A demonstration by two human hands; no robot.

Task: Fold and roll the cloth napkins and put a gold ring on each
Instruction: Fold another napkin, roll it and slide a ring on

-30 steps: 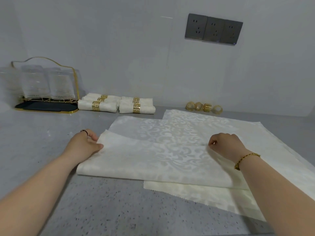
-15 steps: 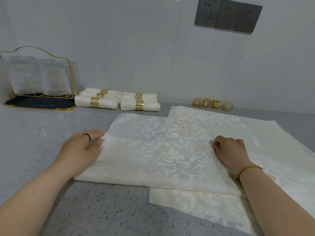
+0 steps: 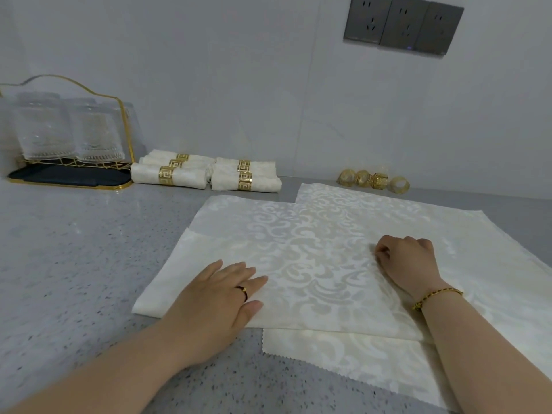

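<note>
Head view: left hand (image 3: pixel 218 297) presses flat on the crosswise folded napkin (image 3: pixel 313 264), right hand (image 3: pixel 409 264) pinches its right end.

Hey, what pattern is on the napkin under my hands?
The napkin is cream-white with a glossy swirling scroll pattern, clearest in the head view.

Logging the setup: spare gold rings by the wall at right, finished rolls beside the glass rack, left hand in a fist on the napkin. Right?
One slip: in the head view the left hand lies flat on the napkin, fingers straight, not in a fist. The rings by the wall at right and the rolls beside the rack are as you say.
</note>
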